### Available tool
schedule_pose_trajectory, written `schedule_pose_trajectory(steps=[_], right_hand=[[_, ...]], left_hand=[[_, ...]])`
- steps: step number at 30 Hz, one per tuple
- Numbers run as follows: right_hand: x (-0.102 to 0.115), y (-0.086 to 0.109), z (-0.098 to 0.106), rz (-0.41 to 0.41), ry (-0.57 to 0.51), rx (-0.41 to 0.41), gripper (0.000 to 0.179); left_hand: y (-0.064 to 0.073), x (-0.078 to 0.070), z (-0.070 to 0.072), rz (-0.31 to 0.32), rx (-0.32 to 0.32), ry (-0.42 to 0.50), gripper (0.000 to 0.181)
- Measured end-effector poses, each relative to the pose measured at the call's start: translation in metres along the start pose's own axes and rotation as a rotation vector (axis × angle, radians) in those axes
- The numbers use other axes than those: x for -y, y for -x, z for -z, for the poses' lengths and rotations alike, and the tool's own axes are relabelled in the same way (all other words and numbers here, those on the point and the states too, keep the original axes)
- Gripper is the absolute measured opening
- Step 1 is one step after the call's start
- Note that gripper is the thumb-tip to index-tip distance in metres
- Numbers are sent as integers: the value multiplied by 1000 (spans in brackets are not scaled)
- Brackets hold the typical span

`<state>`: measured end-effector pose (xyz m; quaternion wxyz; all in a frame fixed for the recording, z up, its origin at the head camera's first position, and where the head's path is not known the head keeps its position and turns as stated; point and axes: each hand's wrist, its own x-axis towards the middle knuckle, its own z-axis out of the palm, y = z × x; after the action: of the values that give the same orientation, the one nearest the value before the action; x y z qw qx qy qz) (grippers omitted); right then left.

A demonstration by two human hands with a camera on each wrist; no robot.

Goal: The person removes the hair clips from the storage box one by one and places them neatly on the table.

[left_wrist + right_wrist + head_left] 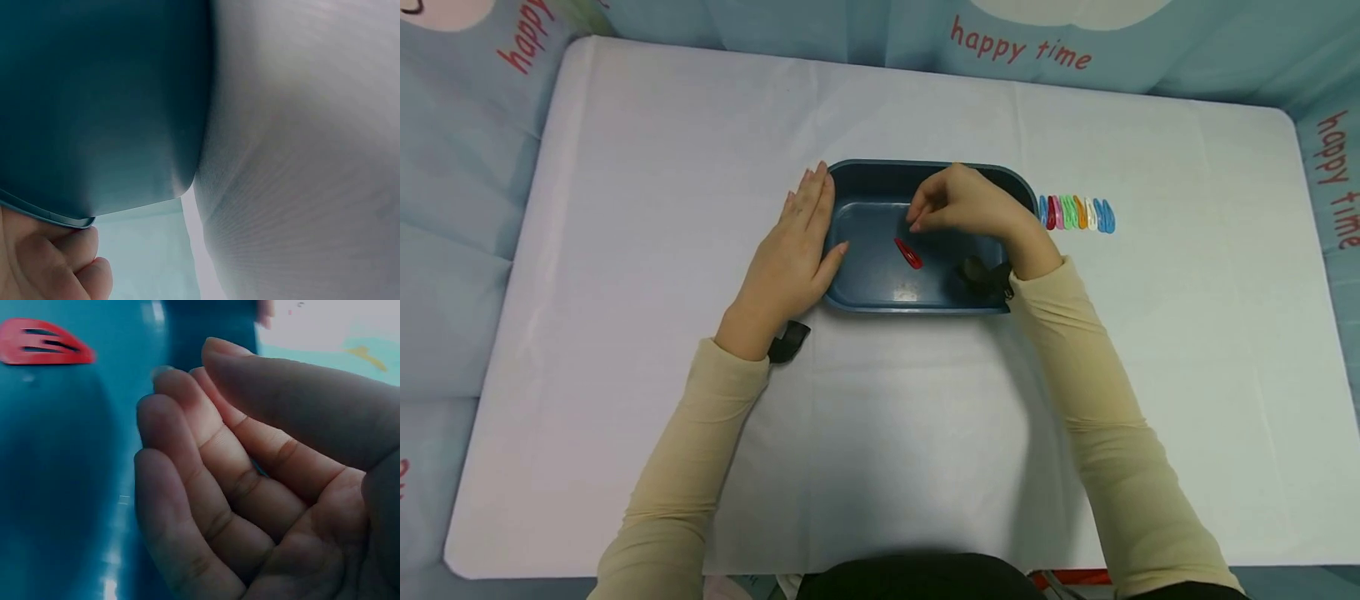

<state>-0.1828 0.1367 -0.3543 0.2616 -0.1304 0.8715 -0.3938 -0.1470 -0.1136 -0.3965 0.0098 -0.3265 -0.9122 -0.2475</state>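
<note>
A dark blue rectangular tray [865, 302] sits on the white table. My left hand [793, 242] rests along its left side with straight fingers, the thumb lying over the rim; in the left wrist view, fingers [56, 265] touch the rim from outside. Inside the tray lies a red snap hair clip [908, 253], also seen at the upper left of the right wrist view [44, 342]. Above it and slightly right hovers my right hand [970, 204], apart from the clip. Its fingers are loosely bent, thumb near the index finger, and nothing shows between them.
Just right of the tray is a row of several snap hair clips [1078, 213] in blue, red, pink, green, orange and white. A light blue printed curtain [820, 33] surrounds the table's back and sides. Black wrist straps [790, 342] show at the wrists.
</note>
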Motion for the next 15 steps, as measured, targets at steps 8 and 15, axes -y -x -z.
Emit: schedule_pose_trajectory(steps=[8, 15], right_hand=[[-5, -9, -6, -63, 150, 82, 4], [-4, -11, -12, -86, 201, 124, 6]], left_hand=[[-1, 0, 0, -6, -6, 1, 68], [0, 0, -1, -11, -15, 4, 68]])
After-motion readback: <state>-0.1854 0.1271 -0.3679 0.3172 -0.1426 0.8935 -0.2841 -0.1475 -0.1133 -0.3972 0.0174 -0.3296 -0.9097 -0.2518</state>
